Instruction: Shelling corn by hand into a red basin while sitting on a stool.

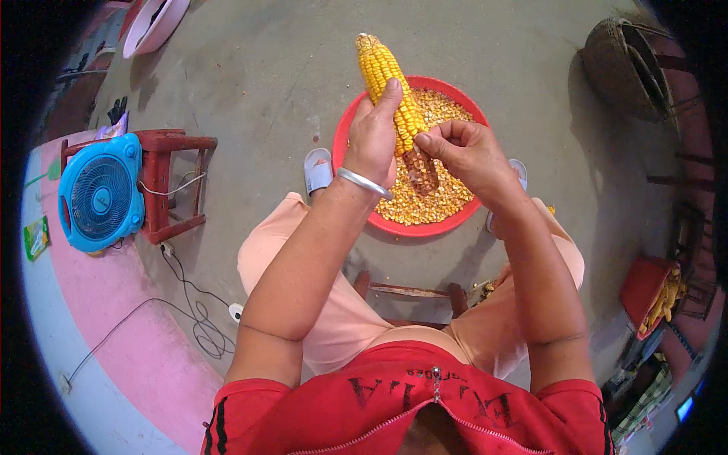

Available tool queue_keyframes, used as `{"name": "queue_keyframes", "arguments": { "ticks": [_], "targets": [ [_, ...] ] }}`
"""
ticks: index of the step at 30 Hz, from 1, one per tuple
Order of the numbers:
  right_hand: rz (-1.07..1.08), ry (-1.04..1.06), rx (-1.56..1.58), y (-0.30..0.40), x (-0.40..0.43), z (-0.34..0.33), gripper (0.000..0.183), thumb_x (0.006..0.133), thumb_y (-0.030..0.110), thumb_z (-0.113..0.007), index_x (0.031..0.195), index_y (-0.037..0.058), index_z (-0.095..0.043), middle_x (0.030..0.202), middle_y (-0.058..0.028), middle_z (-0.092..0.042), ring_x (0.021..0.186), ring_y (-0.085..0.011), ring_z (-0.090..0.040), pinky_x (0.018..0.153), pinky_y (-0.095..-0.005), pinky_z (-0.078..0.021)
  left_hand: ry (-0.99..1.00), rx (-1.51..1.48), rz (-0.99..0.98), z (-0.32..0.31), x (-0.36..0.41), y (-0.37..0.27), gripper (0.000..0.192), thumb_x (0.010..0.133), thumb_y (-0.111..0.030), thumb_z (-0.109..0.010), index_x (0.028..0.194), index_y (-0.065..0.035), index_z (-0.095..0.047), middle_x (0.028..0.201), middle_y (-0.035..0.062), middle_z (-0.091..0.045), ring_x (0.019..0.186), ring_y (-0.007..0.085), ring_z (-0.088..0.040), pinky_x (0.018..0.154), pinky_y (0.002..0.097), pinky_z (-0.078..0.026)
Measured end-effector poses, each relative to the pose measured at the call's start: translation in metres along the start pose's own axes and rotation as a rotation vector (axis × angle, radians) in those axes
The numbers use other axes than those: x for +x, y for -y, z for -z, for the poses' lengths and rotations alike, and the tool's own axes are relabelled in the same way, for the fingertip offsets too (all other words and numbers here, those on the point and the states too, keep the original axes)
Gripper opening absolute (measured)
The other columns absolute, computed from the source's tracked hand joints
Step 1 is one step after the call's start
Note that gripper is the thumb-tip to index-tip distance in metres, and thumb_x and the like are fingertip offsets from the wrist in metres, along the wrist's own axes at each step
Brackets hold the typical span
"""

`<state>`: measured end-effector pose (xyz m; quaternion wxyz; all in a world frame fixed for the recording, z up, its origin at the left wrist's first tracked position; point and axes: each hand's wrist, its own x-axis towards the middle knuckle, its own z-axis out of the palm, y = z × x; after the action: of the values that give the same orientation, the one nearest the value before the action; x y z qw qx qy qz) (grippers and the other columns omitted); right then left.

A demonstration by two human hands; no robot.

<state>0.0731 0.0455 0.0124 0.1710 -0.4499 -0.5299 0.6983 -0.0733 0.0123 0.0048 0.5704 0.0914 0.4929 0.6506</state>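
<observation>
My left hand, with a metal bangle at the wrist, is closed around an ear of yellow corn. The ear slants over a round red basin full of loose corn kernels. Its lower end is bare brown cob, while kernels still cover the upper part. My right hand has its thumb and bent fingers against the kernels at the edge of the bare part. The right palm is hidden, so I cannot tell whether kernels lie inside it.
At left a blue fan stands against a red wooden stool, with cables on the floor below. A wicker basket is at upper right, a red container of corn ears at right, and a pink tub at upper left.
</observation>
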Motion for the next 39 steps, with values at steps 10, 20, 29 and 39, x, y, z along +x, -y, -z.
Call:
{"name": "queue_keyframes", "arguments": {
  "ticks": [10, 20, 29, 39],
  "targets": [
    [-0.019, -0.115, -0.019, -0.003, -0.002, -0.006, 0.019, 0.085, 0.017, -0.071, 0.081, -0.0018, -0.068, 0.071, -0.0027, -0.065, 0.063, -0.0079, -0.058, 0.055, -0.0256, -0.0464, -0.036, -0.042, 0.067, 0.007, 0.009, 0.011, 0.031, 0.098, -0.027, -0.051, 0.116, -0.0027, -0.051, 0.102, 0.0059, -0.059, 0.093, 0.0154, -0.059, 0.085, 0.0324, -0.048],
    [0.216, -0.278, -0.140, -0.010, -0.004, -0.011, 0.017, 0.081, 0.015, -0.071, 0.084, -0.0010, -0.064, 0.068, -0.0040, -0.064, 0.061, -0.0090, -0.058, 0.057, -0.0256, -0.0479, -0.036, 0.058, -0.065, -0.006, 0.003, 0.013, 0.030, 0.094, -0.024, -0.060, 0.111, -0.0009, -0.051, 0.097, 0.0036, -0.056, 0.087, 0.0101, -0.053, 0.078, 0.0279, -0.044],
    [0.270, -0.381, -0.184, -0.005, -0.004, 0.003, 0.013, 0.079, 0.011, -0.067, 0.084, 0.0007, -0.059, 0.071, -0.0066, -0.062, 0.066, -0.0105, -0.060, 0.060, -0.0278, -0.0487, -0.104, -0.099, -0.049, 0.000, 0.011, 0.005, 0.027, 0.094, -0.024, -0.059, 0.108, -0.0017, -0.054, 0.094, 0.0056, -0.060, 0.084, 0.0166, -0.061, 0.079, 0.0337, -0.051],
    [0.213, -0.087, -0.297, 0.003, -0.006, -0.001, 0.026, 0.079, 0.021, -0.075, 0.085, 0.0004, -0.061, 0.071, -0.0044, -0.060, 0.067, -0.0108, -0.057, 0.060, -0.0277, -0.0470, -0.124, 0.009, -0.014, -0.003, 0.005, 0.006, 0.029, 0.091, -0.023, -0.064, 0.107, -0.0011, -0.055, 0.092, 0.0052, -0.061, 0.081, 0.0153, -0.062, 0.074, 0.0314, -0.052]
  ]
}}
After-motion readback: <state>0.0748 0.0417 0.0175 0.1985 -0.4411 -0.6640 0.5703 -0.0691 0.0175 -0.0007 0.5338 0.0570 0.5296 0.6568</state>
